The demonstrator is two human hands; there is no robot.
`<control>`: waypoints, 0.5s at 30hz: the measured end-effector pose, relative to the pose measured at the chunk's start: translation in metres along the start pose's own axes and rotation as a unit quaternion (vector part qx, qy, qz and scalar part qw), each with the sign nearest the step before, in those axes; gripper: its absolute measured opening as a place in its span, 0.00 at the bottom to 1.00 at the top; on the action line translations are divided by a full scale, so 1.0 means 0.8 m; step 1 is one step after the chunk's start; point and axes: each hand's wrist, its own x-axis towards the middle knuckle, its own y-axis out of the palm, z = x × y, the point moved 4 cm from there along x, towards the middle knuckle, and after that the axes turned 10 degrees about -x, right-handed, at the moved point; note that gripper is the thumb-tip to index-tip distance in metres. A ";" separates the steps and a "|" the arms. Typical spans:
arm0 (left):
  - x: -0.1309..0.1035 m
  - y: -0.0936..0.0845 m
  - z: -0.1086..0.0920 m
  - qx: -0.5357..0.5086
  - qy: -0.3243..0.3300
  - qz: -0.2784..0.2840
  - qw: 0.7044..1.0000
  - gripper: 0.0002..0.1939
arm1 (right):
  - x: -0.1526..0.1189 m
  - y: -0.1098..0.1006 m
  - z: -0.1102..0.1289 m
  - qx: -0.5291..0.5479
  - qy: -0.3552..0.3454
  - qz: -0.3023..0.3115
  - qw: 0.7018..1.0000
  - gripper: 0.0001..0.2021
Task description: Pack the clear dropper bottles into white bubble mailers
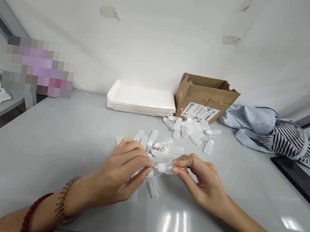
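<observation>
Tapering at tip, translucent bottle point(165, 168)

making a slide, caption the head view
Right hand holds a translucent bottle while the left hand pinches near its tip, more bottles nearby.

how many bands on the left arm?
2: a brown coil band at the wrist, nearer the left hand, and a dark red beaded bracelet farther up the forearm. The picture cuts the arm off there, so any beyond would be hidden.
</observation>
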 end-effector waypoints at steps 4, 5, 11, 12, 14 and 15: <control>-0.001 0.002 0.000 -0.001 0.004 0.005 1.000 0.07 | 0.000 0.000 0.001 0.007 0.001 0.003 1.000 0.02; -0.001 0.002 0.000 0.000 0.006 0.005 1.000 0.08 | 0.000 0.001 0.001 0.009 0.001 0.004 1.000 0.02; -0.002 0.004 0.000 0.005 0.008 0.008 1.000 0.08 | -0.002 0.003 -0.001 0.010 -0.001 0.003 1.000 0.02; -0.002 0.004 0.000 0.004 0.006 0.008 1.000 0.08 | -0.002 0.003 -0.001 0.010 -0.001 0.003 1.000 0.02; -0.002 0.005 0.001 0.002 0.002 0.006 1.000 0.08 | -0.002 0.003 -0.001 0.008 -0.007 0.001 1.000 0.02; -0.002 0.005 0.002 0.002 -0.001 0.006 1.000 0.08 | -0.002 0.002 0.000 0.005 -0.012 -0.001 1.000 0.02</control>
